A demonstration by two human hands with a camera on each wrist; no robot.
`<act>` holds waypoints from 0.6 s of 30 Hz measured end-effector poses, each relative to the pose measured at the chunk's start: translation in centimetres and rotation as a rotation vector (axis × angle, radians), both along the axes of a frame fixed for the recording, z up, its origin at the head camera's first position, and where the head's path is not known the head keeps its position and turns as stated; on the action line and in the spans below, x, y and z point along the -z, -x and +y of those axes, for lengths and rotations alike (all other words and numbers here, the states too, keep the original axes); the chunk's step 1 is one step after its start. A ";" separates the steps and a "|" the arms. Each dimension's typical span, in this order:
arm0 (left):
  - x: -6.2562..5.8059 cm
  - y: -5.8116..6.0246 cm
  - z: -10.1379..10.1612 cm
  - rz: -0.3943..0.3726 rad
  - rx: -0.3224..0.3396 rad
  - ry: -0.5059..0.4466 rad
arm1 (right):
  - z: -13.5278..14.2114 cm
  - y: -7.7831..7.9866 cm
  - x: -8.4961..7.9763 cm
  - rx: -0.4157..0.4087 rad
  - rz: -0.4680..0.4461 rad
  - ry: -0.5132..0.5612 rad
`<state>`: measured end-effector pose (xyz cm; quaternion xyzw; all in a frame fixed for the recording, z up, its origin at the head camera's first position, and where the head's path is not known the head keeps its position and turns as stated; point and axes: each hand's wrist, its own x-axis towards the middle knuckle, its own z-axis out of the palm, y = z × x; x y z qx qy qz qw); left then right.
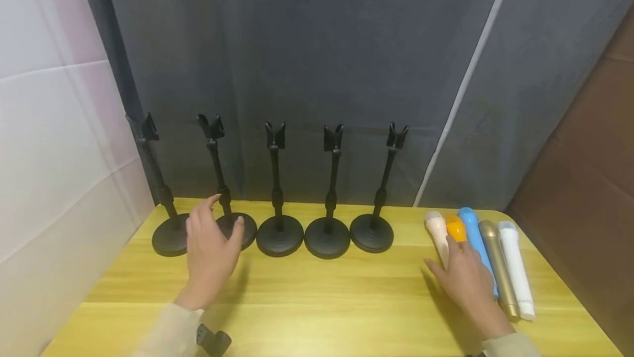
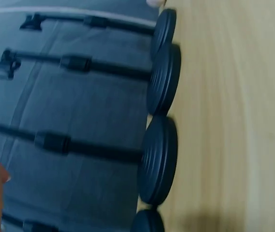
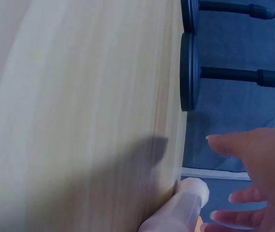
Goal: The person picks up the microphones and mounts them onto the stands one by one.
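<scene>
yellow table [image 1: 307, 302]: five black stands [image 1: 279, 239]; five microphones [image 1: 500, 269] at right. our left hand [image 1: 212, 250]: empty, spread. our right hand [image 1: 465, 274]: thumb wide, above microphones; we should grasp one singly, neighbours undisturbed.

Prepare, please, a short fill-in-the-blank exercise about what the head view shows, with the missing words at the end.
1. Exactly ____ black stands stand in a row on the table.
2. Between the orange microphone and the gold microphone lies one coloured ____.
3. The rightmost microphone is ____.
4. The hand nearer the stands is the person's ____ hand.

Missing words: five; blue; white; left.
</scene>
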<state>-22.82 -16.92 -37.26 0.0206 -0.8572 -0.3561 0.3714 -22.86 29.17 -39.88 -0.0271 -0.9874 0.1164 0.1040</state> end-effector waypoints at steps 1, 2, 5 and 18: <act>-0.1 0.1 -0.5 0.030 -0.021 -0.009 | 0.1 0.0 0.0 0.002 -0.004 -0.005; -0.2 0.3 -1.0 0.059 -0.038 -0.020 | 0.1 0.0 0.1 0.002 -0.004 -0.011; -0.6 0.8 -2.6 0.119 -0.085 -0.059 | 0.2 0.2 0.3 -0.003 0.005 -0.031; -2.6 4.3 -8.3 -0.014 -0.168 -0.211 | 0.1 1.2 1.4 0.011 -0.061 -0.094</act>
